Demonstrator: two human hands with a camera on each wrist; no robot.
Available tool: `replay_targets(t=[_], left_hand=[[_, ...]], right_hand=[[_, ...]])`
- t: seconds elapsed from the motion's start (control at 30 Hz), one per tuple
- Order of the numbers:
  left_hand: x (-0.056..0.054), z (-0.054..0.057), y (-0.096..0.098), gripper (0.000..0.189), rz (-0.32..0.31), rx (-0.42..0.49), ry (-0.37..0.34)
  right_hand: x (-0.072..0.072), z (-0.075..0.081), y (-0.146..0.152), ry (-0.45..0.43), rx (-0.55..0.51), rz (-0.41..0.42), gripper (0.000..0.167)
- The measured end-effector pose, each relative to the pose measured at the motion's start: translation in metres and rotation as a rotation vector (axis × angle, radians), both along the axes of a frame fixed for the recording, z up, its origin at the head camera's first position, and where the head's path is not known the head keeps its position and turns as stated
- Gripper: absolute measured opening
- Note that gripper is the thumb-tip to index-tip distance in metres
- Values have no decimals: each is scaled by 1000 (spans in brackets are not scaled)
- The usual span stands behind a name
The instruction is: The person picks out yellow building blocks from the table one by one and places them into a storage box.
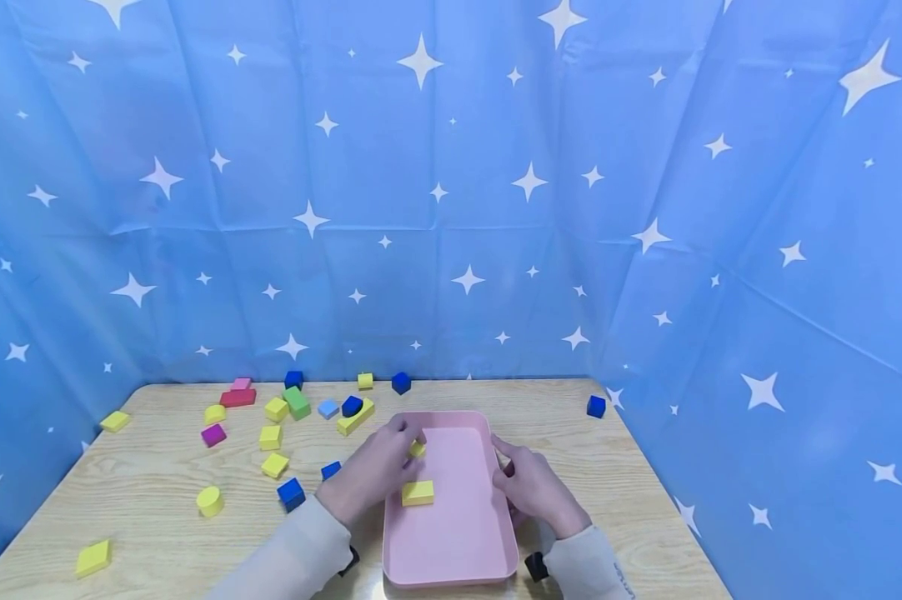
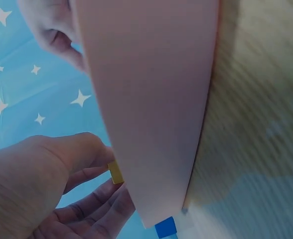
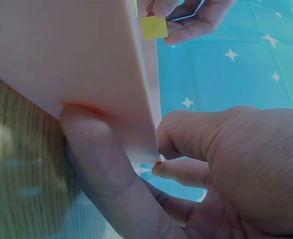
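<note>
A pink tray [image 1: 466,550] lies lengthwise on the table in the head view. My left hand [image 1: 379,467] reaches over its left rim, pinching a small yellow block [image 1: 417,449] between thumb and fingers; the right wrist view shows this yellow block [image 3: 154,28] just above the rim. Inside the tray rests another yellow block [image 1: 417,492], near the left wall. My right hand [image 1: 537,487] grips the right side of the tray, thumb at the rim and a finger [image 3: 94,149] pressed against the outer wall.
Left of the tray lie several loose blocks: a yellow cylinder [image 1: 210,502], a blue cube [image 1: 291,494], a green block [image 1: 297,402] and a red block [image 1: 238,397]. One blue cube [image 1: 596,407] sits near the table's far right edge. A starry blue curtain [image 1: 451,192] hangs behind.
</note>
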State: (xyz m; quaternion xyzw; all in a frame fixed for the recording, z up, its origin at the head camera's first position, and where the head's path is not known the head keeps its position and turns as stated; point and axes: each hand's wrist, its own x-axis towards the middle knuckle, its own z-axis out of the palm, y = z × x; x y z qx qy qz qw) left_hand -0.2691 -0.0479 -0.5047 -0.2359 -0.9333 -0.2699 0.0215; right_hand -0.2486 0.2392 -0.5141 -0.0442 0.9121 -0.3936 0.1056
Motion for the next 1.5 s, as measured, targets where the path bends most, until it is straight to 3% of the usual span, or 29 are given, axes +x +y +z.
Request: replay_targets(t=[0.2, 0.9, 1.3, 1.5], left_hand=[[2, -3, 4, 25, -22, -37, 50], [0, -5, -3, 29, -5, 19, 40], [-2, -4, -13, 26, 133, -13, 123], [-9, -4, -25, 30, 174, -28, 222]], right_hand=[[0, 0, 1, -16, -9, 5, 70], [0, 1, 0, -22, -13, -4, 71], [1, 1, 0, -24, -15, -4, 71], [0, 1, 0, -32, -12, -11, 72]])
